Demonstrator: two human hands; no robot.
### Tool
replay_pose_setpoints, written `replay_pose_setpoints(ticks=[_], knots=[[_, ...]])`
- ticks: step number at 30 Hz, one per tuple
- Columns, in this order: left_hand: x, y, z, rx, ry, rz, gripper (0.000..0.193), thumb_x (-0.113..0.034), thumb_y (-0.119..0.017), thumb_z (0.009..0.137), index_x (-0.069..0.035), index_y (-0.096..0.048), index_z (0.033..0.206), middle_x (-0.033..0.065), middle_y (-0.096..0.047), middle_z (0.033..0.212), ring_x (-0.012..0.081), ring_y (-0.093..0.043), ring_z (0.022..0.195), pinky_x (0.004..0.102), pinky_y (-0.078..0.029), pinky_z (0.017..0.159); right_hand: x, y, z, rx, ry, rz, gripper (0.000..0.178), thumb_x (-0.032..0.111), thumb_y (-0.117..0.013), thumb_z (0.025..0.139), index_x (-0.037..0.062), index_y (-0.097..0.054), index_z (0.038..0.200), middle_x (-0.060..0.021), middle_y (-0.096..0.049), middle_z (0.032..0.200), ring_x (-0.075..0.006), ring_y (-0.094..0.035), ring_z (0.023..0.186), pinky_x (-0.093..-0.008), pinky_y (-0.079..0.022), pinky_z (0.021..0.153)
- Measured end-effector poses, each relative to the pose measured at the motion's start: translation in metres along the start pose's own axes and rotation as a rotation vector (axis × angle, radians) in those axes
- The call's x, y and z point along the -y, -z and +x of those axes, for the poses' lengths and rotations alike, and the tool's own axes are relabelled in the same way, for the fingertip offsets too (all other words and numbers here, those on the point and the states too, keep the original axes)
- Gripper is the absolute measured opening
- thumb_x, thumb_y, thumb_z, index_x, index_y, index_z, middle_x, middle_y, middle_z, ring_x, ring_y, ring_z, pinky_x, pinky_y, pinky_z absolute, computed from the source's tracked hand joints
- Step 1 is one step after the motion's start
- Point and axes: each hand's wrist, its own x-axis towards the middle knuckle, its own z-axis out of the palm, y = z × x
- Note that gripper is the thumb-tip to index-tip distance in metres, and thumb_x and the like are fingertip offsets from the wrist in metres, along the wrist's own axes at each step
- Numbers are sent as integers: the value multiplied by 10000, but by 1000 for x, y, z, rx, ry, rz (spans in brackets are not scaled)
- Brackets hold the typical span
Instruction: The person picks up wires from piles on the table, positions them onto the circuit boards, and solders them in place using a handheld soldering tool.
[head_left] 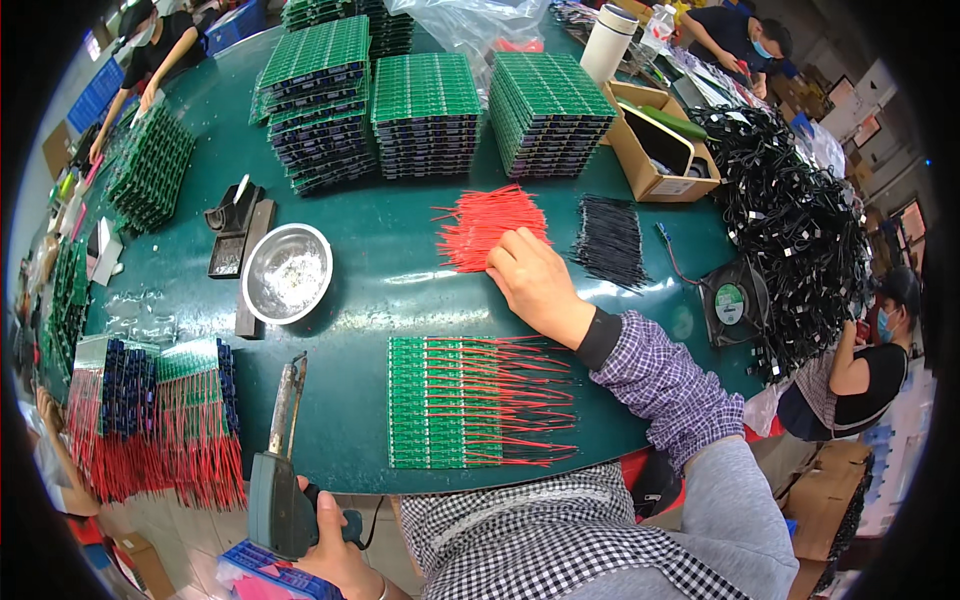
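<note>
My left hand (337,548) is wrapped round the handle of a green-grey soldering gun (277,505) at the table's front edge, its long metal tip pointing up and away from me. My right hand (532,278) reaches over the table, fingers pinched together at the near right edge of a heap of red wires (485,222); the fingertips partly hide what they grip. Between my arms a green circuit board panel (405,405) lies flat, with rows of red wires attached and sticking out to the right. A bundle of black wires (609,240) lies right of the red heap.
Tall stacks of green circuit boards (425,110) stand at the back. A metal bowl (288,273) sits left of centre, near wired board stacks (165,400). At right are a small fan (735,302), a cardboard box (675,185) and piled black cables (790,230). Other people work around the table.
</note>
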Motion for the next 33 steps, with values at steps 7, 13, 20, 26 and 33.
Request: replay_pose_setpoints(ticks=[7, 13, 20, 26, 33], knots=[[0, -1, -4, 22, -48, -12, 395, 77, -704, 853, 63, -586, 1230, 175, -692, 1149, 96, -521, 622, 224, -408, 522, -1, 0, 0, 2, 26, -12, 101, 45, -644, 813, 51, -588, 896, -83, -544, 908, -266, -558, 914, -381, -476, 761], [7, 5, -6, 48, -27, 13, 390, 37, -694, 878, 56, -583, 1251, 118, -657, 1054, 98, -524, 639, 228, -424, 564, 3, 10, 2, 55, 40, -94, 146, 17, -612, 789, 50, -565, 924, -80, -536, 897, -257, -563, 900, -368, -463, 760], [16, 11, -8, 73, -110, 15, 387, 32, -714, 858, 59, -610, 1230, 121, -683, 1081, 93, -526, 629, 224, -406, 520, 29, 55, 18, 175, 227, -123, 180, 57, -630, 767, 46, -575, 938, -71, -535, 870, -242, -580, 853, -354, -501, 683], [15, 15, -12, 106, -164, -29, 409, 24, -745, 833, 49, -620, 1222, 124, -688, 1098, 95, -534, 632, 213, -407, 517, 41, 50, 29, 381, 358, -291, 142, 86, -674, 717, 40, -610, 835, -64, -573, 828, -222, -613, 841, -329, -541, 633], [8, 21, -20, 119, -96, -45, 440, 46, -736, 815, 51, -607, 1236, 138, -681, 1110, 101, -567, 673, 217, -423, 524, 43, 37, 24, 425, 305, -260, 138, 85, -689, 713, 33, -619, 821, -84, -599, 847, -246, -626, 854, -354, -550, 639]])
